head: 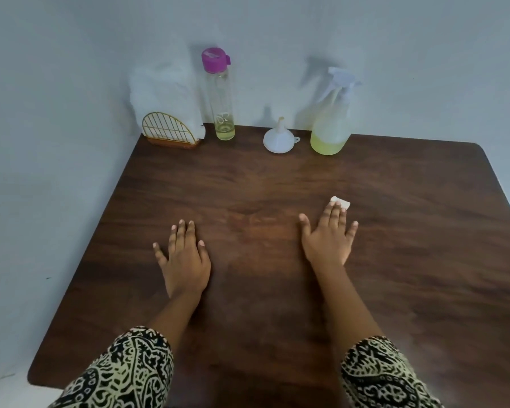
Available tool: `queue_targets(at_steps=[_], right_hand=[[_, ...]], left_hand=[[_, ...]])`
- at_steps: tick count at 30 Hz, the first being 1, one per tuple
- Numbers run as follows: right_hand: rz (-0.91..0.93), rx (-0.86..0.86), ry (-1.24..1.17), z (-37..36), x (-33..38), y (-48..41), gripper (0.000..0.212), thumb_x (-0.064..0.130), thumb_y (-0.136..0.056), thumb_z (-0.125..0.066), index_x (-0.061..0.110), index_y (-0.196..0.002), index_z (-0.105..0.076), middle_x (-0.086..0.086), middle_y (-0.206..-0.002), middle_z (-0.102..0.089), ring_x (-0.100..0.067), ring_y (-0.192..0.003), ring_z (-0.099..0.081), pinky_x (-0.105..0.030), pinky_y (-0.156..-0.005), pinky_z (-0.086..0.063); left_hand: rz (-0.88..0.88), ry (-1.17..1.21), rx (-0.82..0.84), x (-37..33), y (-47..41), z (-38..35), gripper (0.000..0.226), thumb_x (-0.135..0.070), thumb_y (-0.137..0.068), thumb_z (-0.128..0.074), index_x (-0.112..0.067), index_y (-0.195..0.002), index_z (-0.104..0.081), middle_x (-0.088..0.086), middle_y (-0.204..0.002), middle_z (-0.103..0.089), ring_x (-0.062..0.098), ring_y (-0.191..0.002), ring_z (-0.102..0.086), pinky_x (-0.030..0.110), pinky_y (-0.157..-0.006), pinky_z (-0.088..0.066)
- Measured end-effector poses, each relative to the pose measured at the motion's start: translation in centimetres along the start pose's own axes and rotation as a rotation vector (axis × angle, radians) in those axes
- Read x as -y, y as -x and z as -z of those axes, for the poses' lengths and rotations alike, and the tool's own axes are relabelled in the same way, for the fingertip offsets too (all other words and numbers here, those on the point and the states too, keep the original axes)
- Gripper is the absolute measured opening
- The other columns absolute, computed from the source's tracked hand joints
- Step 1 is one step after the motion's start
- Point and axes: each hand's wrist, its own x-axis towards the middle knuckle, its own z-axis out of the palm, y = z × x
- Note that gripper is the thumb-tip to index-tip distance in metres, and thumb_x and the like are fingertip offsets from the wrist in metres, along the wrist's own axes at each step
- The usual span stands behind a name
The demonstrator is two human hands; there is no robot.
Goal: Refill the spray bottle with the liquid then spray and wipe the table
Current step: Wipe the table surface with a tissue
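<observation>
Dark brown wood-grain table (277,178), pushed into a corner of pale walls (56,113).

Left hand (186,260) palm down, flat on the wood left of centre; fingers straight, close together, thumb out to the side, holding nothing.

Right hand (329,240) palm down right of centre, well apart from the left; fingers spread fairly wide and straight. Small white tissue scrap (342,202) partly under the tips of the longer fingers, pressed to the table, not pinched.

Far edge, left to right:
- gold wire napkin holder (170,132) in the corner, white napkins (165,92) standing in it;
- tall clear bottle (223,107), upright, magenta cap on, a little yellowish liquid at the bottom;
- white funnel (280,138), wide mouth down, spout up;
- spray bottle (331,119), just right of the funnel without touching, upright, white trigger head on, yellow-green liquid in the lower part only.

Both hands well apart from the spray bottle. Black-and-cream patterned sleeves (124,372) at the bottom of view.
</observation>
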Motion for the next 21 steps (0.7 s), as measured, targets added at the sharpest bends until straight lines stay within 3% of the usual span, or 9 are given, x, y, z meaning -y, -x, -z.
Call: queue_targets(at_steps=[2,7,10,14,17,19,21], right_hand=[[0.056,-0.001,-0.020,-0.5,3.6,0.6,0.082,0.061,-0.095,-0.018,0.006,-0.152,0.001,-0.010,-0.161,-0.005,-0.021,-0.149,0.000,-0.046,-0.118,0.006],[0.586,0.132,-0.035,-3.3,13.8,5.8,0.072,0.052,-0.098,-0.027,0.011,-0.153,-0.003,-0.005,-0.161,-0.005,-0.016,-0.148,0.000,-0.043,-0.117,0.009],[0.785,0.134,0.032,-3.8,14.2,7.9,0.068,0.051,-0.098,-0.027,0.017,-0.153,-0.006,0.001,-0.161,-0.008,-0.011,-0.148,-0.002,-0.041,-0.117,0.009],[0.443,-0.031,0.014,-2.9,6.6,6.2,0.074,0.057,-0.092,-0.016,0.017,-0.153,-0.007,0.002,-0.160,-0.012,-0.013,-0.148,-0.006,-0.042,-0.117,0.005],[0.244,-0.027,0.016,-2.5,4.0,6.8,0.082,0.062,-0.088,-0.002,0.011,-0.153,-0.001,-0.003,-0.161,-0.005,-0.017,-0.149,0.000,-0.041,-0.115,0.012],[0.247,-0.040,-0.022,-3.0,6.4,8.2,0.087,0.062,-0.085,-0.002,0.006,-0.152,-0.004,-0.009,-0.160,-0.010,-0.021,-0.149,-0.004,-0.041,-0.115,0.013],[0.386,0.000,-0.012,-3.9,9.6,10.2,0.082,0.059,-0.090,-0.016,0.004,-0.150,-0.015,-0.012,-0.157,-0.020,-0.023,-0.147,-0.017,-0.041,-0.117,0.007]], left_hand=[[0.008,0.035,-0.013,0.1,0.0,0.1,0.048,-0.020,-0.099,-0.041,-0.017,-0.147,-0.037,-0.001,-0.156,-0.031,0.014,-0.147,-0.021,0.054,-0.116,0.001],[0.121,0.191,-0.115,0.7,-0.1,0.3,0.052,-0.004,-0.091,-0.044,-0.017,-0.142,-0.046,-0.001,-0.150,-0.043,0.013,-0.143,-0.029,0.052,-0.115,0.005],[0.177,0.301,-0.172,1.3,-0.2,0.2,0.053,0.002,-0.088,-0.046,-0.013,-0.139,-0.050,0.006,-0.145,-0.049,0.018,-0.141,-0.034,0.052,-0.116,-0.003],[0.157,0.322,-0.187,1.3,-0.2,0.0,0.051,0.002,-0.090,-0.044,-0.014,-0.138,-0.051,0.005,-0.145,-0.050,0.019,-0.141,-0.034,0.051,-0.116,-0.006],[0.150,0.314,-0.170,1.3,-0.3,0.0,0.051,0.001,-0.091,-0.044,-0.015,-0.139,-0.050,0.002,-0.147,-0.047,0.016,-0.142,-0.032,0.049,-0.117,-0.005],[0.139,0.309,-0.150,1.4,-0.2,0.2,0.052,0.001,-0.091,-0.043,-0.015,-0.140,-0.049,0.000,-0.148,-0.046,0.015,-0.143,-0.031,0.046,-0.117,-0.007],[0.062,0.268,-0.100,2.4,-0.2,0.5,0.052,0.000,-0.092,-0.043,-0.016,-0.140,-0.049,0.000,-0.149,-0.044,0.014,-0.142,-0.032,0.043,-0.116,-0.014]])
